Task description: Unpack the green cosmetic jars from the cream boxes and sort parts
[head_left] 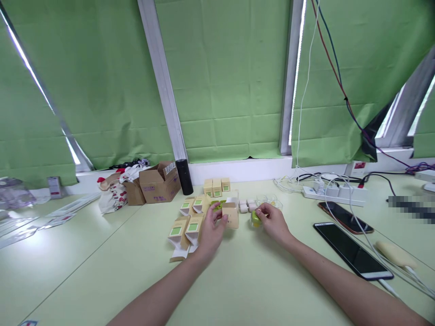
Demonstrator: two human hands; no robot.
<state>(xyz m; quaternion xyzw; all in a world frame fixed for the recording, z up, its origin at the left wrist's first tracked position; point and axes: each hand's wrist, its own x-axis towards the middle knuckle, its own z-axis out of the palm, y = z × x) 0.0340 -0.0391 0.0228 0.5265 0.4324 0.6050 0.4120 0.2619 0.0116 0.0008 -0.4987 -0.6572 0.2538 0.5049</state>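
My left hand [213, 226] grips a small kraft cardboard box [231, 215] near the middle of the table. To its right, my right hand [273, 221] pinches the green lid of a small clear jar [255, 220]. Several opened kraft boxes with green labels [193, 225] stand left of my left hand, flaps showing. Green lids [221, 203] lie just behind the held box, partly hidden by my fingers. White-capped small pieces [247, 206] and clear round containers [272, 200] sit behind the jar.
Three closed kraft boxes [216, 187] stand at the back. Left of them are a black cylinder [184, 176] and an open cardboard carton [160, 183]. To the right lie two phones [351, 249], a power strip [335, 194], a cream-coloured device [396, 254] and loose white cables.
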